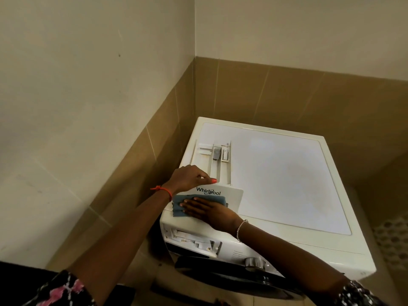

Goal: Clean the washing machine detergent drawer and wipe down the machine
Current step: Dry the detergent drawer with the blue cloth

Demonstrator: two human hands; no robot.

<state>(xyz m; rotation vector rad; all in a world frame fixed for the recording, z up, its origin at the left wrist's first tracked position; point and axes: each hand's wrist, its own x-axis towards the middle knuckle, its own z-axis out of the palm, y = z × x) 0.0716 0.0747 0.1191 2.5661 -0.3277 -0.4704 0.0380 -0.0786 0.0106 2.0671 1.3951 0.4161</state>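
Clearly "Whirlpool" on drawer (pixel 233 196) front; left hand (pixel 188 177) grips drawer, right hand (pixel 209 210), flat, presses blue cloth (pixel 177 206).

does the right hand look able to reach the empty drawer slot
Probably yes: the right hand, flat on the blue cloth on the detergent drawer, sits just above the drawer slot; nothing blocks it.

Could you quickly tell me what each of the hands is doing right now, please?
Left hand: grips the detergent drawer.
Right hand: open, pressing the blue cloth flat on the drawer's front.
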